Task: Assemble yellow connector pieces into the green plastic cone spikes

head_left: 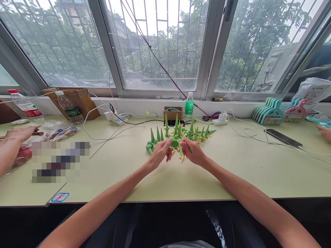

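Observation:
A pile of green plastic cone spikes (pixel 178 132) with small yellow fittings lies mid-table, some upright, some on their side. My left hand (pixel 160 153) and my right hand (pixel 191 151) meet in front of the pile, fingers curled round one green piece with a round opening (pixel 175 143) held between them. A loose yellow fitting (pixel 182 158) lies on the table just below my right hand.
A green bottle (pixel 189 106) and a small cardboard box (pixel 172 113) stand behind the pile. Power strips (pixel 117 119) and white cables cross the table. A phone (pixel 283 137) lies right. Other people's hands show at far left (pixel 19 133) and far right (pixel 324 132).

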A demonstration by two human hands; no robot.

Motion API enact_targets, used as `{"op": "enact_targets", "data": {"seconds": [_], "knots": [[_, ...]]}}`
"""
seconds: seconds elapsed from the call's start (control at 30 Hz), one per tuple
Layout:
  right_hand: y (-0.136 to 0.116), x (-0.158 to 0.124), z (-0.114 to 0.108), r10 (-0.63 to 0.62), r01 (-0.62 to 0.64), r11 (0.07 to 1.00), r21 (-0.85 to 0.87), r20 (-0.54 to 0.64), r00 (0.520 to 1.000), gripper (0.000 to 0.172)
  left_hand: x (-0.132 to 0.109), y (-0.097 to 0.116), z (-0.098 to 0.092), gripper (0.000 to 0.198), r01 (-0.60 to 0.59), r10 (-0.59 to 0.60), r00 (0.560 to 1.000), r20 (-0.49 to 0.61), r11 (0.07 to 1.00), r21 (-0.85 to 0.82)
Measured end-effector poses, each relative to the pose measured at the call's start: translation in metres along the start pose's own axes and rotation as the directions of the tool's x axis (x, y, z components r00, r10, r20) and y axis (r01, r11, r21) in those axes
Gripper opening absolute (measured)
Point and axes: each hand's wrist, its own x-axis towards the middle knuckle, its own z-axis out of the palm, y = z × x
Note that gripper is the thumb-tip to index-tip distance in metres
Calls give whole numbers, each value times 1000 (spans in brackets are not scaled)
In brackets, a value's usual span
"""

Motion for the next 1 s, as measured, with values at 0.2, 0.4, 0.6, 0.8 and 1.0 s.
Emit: {"op": "enact_targets", "data": {"seconds": [0.2, 0.4, 0.6, 0.8, 1.0], "knots": [[1, -1, -1, 3, -3, 1000, -1, 8, 1000, 33, 0, 0, -1, 41, -48, 48, 999, 13, 999, 5], [3, -1, -1, 18, -18, 1000, 19, 4, 1000, 33, -1, 1, -1, 35, -101, 98, 994, 54, 993, 60], [8, 0, 0, 54, -54, 999, -1, -39, 998, 41, -3, -6, 0, 36, -142, 134, 989, 61, 977, 162], [4, 2, 0, 74, -79, 995, -59, -78, 994, 53, -3, -8, 2, 34, -152, 149, 988, 33, 963, 221], [4, 3, 1, 75, -84, 991, -101, -87, 993, 54, -3, -4, 5, 28, -182, 188, 982, 3, 949, 256]]}}
